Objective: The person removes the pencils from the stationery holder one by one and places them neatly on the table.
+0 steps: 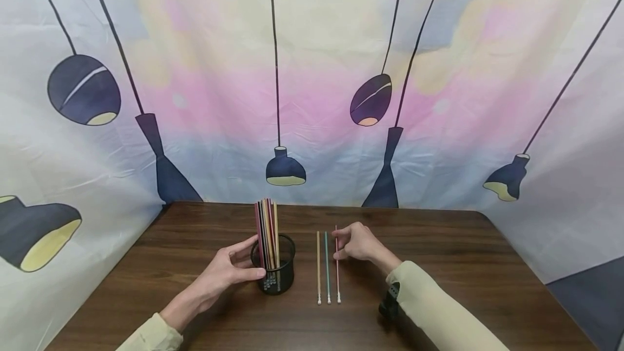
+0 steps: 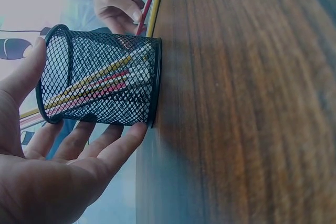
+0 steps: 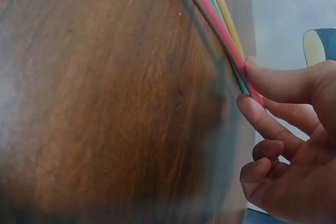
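Note:
My left hand (image 1: 221, 275) holds a black mesh pencil cup (image 1: 285, 281), thumb on the near side and fingers around the far left. In the left wrist view the thumb touches the rim of the mesh cup (image 2: 94, 43) and the fingers lie along its side. Several pencils (image 1: 267, 232) lean to the left inside it, eraser ends down. Right of the cup, my right hand (image 1: 362, 244) pinches a pink pencil (image 1: 338, 280) between thumb and index finger, seen closely in the right wrist view. Beside it lie a teal pencil (image 1: 327, 270) and a yellow pencil (image 1: 319, 270), roughly parallel.
The dark wooden table (image 1: 224, 324) reaches back to a fabric backdrop (image 1: 322, 96) printed with hanging lamps. A dark band (image 1: 390, 301) is on the right wrist, at the sleeve's end.

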Tool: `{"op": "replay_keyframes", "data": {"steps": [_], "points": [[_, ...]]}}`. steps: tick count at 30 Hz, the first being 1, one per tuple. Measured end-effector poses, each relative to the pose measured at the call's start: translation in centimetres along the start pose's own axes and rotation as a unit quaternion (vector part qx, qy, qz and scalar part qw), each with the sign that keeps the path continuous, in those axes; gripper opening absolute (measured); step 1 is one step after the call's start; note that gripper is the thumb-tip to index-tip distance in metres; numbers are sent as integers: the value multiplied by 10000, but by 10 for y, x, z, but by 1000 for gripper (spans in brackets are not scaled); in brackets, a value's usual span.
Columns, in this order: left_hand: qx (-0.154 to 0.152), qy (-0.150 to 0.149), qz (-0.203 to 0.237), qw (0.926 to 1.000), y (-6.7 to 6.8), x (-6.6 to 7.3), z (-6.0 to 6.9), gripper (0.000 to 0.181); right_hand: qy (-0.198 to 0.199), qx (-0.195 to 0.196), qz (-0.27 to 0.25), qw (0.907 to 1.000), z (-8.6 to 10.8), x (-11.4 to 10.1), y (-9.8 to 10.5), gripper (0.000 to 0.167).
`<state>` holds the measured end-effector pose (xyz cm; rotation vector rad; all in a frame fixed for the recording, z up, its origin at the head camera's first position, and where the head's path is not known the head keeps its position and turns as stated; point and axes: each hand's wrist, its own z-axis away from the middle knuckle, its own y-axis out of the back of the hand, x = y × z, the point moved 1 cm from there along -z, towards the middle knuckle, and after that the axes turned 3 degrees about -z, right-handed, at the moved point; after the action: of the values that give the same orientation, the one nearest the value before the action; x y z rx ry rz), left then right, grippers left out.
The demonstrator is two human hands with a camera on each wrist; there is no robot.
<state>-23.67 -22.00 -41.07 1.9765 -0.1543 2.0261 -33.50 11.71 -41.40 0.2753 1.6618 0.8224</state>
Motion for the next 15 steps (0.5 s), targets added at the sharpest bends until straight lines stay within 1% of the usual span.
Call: {"op": "replay_keyframes", "data": {"steps": [6, 15], "points": [[-13, -13, 23, 10000, 0, -1, 0, 89, -33, -102, -26, 9999, 0, 1, -2, 48], [11, -76, 13, 10000, 0, 0, 0, 89, 21, -234, 128, 9996, -5, 3, -3, 49]]}}
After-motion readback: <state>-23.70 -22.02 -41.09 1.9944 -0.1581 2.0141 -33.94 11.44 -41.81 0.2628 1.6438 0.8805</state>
